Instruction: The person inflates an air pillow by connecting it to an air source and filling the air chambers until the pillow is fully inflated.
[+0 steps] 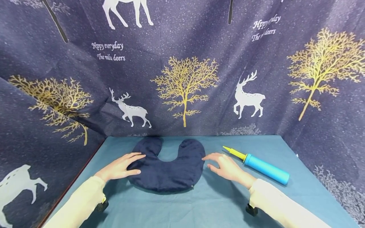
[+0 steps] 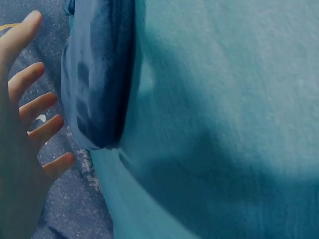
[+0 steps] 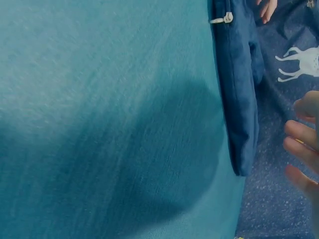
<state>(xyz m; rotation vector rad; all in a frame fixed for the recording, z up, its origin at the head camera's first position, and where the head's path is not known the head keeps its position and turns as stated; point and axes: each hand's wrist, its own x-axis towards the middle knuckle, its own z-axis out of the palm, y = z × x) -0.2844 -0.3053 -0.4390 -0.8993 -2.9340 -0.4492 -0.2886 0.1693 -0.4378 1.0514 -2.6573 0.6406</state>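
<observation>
A navy, U-shaped neck pillow (image 1: 168, 175) lies on the blue-green table cloth (image 1: 159, 210), its two arms pointing to the back. My left hand (image 1: 121, 166) is at the pillow's left side, fingers extended and spread, overlapping its edge in the head view. At the opposite side is my right hand (image 1: 223, 165), its fingertips right by the pillow's edge and nothing in its grasp. The left wrist view has the left hand (image 2: 35, 114) beside the pillow (image 2: 99, 74). A zipper pull (image 3: 224, 19) shows on the pillow's edge in the right wrist view.
To the right of my right hand lies a hand pump (image 1: 266, 168) with a blue barrel and yellow nozzle. A dark cloth backdrop (image 1: 182, 41) with printed deer and trees rises behind the table and along both sides.
</observation>
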